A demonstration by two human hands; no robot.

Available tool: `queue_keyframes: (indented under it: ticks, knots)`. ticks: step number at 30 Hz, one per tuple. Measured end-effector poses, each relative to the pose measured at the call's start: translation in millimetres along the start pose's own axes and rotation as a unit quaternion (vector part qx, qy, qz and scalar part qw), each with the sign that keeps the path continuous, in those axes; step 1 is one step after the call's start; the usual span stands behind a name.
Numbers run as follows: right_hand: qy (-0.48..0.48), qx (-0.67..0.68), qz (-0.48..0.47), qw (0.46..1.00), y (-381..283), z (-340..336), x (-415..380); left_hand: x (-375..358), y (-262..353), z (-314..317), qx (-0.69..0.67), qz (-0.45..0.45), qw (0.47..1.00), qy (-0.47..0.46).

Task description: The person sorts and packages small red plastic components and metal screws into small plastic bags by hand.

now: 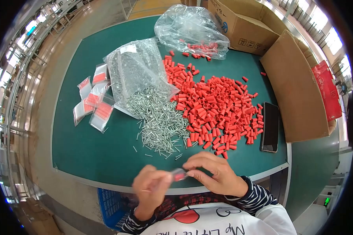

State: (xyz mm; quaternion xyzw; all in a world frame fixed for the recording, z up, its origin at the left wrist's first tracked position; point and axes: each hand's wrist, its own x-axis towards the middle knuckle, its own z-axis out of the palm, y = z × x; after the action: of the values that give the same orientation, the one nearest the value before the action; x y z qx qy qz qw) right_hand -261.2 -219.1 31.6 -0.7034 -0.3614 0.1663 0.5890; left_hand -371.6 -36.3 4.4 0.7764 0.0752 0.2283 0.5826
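Observation:
Between my hands, just over the table's front edge, is a small clear zip bag (179,176) with something red in it. My left hand (150,187), a little blurred, pinches the bag's left end. On its right end, the thumb and fingertips of my right hand (213,172) are closed. Beyond the hands lies a heap of silver screws (161,121). Right of the screws spreads a large pile of red plastic caps (215,103), shaped like tapered sleeves. Some loose screws are scattered near my hands.
Small bags with red labels (102,111) lie at the left. A big clear bag (135,70) touches the screws; another clear bag (192,31) holds caps at the back. A phone (270,127) and open cardboard boxes (296,92) stand right. A blue crate (111,207) sits below.

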Motion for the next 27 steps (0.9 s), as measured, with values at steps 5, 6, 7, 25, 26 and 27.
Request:
queue_keyframes:
  ticks: [5,6,7,25,26,27]
  knots:
    - [-0.003,-0.034,-0.005,0.999,7.5,0.2,-2.1,-0.5,-4.7,-56.3,0.139,-0.115,0.959,0.220]
    - [-0.005,-0.041,-0.009,0.999,8.5,0.7,-3.1,1.2,-11.0,-65.1,0.153,-0.099,0.951,0.249]
    - [-0.009,-0.046,-0.015,0.999,9.2,2.4,-3.4,3.5,-19.6,-73.1,0.169,-0.081,0.942,0.279]
    - [0.046,-0.083,-0.041,0.995,13.7,1.4,-14.4,10.5,20.5,60.8,-0.128,-0.016,0.984,-0.119]
    - [0.049,-0.078,-0.042,0.995,15.9,1.6,-15.7,8.1,24.3,62.0,-0.161,-0.052,0.978,-0.119]
    - [0.052,-0.076,-0.054,0.994,17.1,1.7,-15.8,7.4,24.8,60.5,-0.187,-0.092,0.970,-0.123]
